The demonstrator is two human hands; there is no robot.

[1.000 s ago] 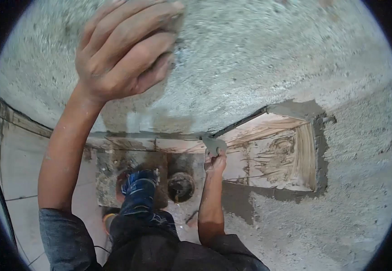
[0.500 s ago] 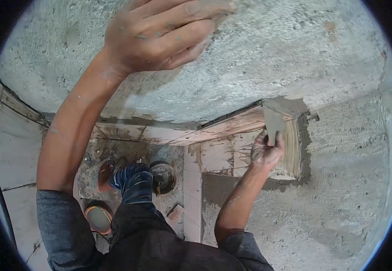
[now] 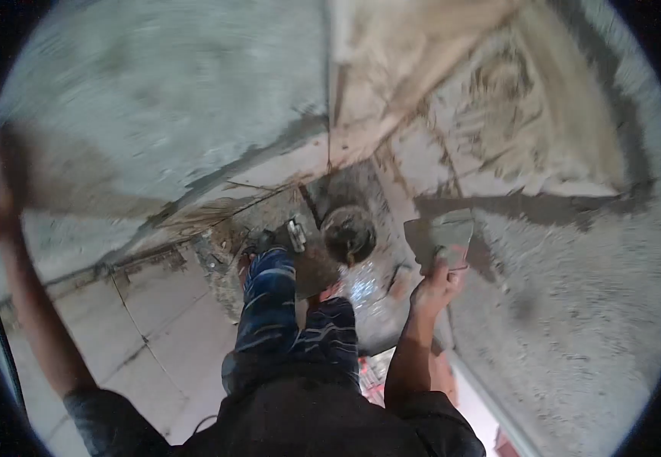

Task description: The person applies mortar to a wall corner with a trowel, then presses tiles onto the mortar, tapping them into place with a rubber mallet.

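My right hand (image 3: 435, 292) grips a flat grey scraper (image 3: 452, 228) with a wide blade, held up in front of the wall on the right. Just above the blade runs a dark band of wet mortar (image 3: 521, 207) along the lower edge of smeared white tiles (image 3: 490, 122). Far to the left, my left hand (image 3: 1, 186) is raised at the rough cement wall (image 3: 178, 84). Motion blur smears its fingers.
A round bucket (image 3: 348, 233) stands on the dirty floor by my feet, with a metal-bladed tool (image 3: 296, 236) lying beside it. Clear plastic (image 3: 365, 289) lies close to the bucket. Large tiles (image 3: 140, 327) line the left side.
My view has turned and tilted downward. My right hand with the scraper has come away from the tiled recess, lower down. My left hand now appears at the far left.
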